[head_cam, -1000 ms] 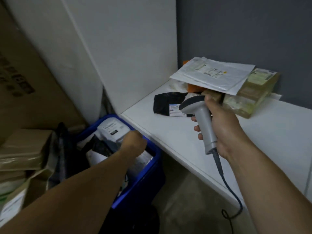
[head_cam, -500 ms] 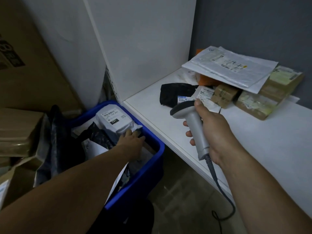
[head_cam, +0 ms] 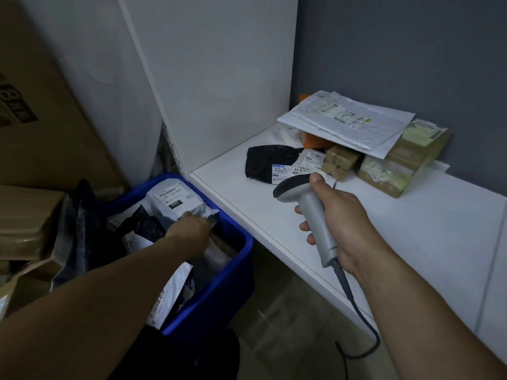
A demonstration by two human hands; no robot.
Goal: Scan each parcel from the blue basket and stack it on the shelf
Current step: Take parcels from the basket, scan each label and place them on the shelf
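The blue basket (head_cam: 236, 272) stands on the floor left of the white shelf (head_cam: 411, 242), full of parcels. My left hand (head_cam: 189, 233) reaches down into it, its fingers at the near edge of a grey bagged parcel (head_cam: 175, 201) labelled 231; the fingers are blurred and their grip is unclear. My right hand (head_cam: 337, 218) grips a grey barcode scanner (head_cam: 304, 207) above the shelf's front part, its head turned left. On the shelf lie a black bag parcel (head_cam: 266, 160), small brown boxes (head_cam: 340, 161) and white envelopes (head_cam: 348, 122) stacked on top.
Cardboard boxes (head_cam: 30, 215) pile up at the left beside the basket. A white upright panel (head_cam: 214, 83) bounds the shelf on the left, a grey wall (head_cam: 406, 50) behind. The scanner's cable (head_cam: 356, 311) hangs below the shelf edge to the floor.
My left hand has pushed deeper into the basket, up to the grey parcel labelled 231. My right hand with the scanner has stayed above the shelf while the view shifted.
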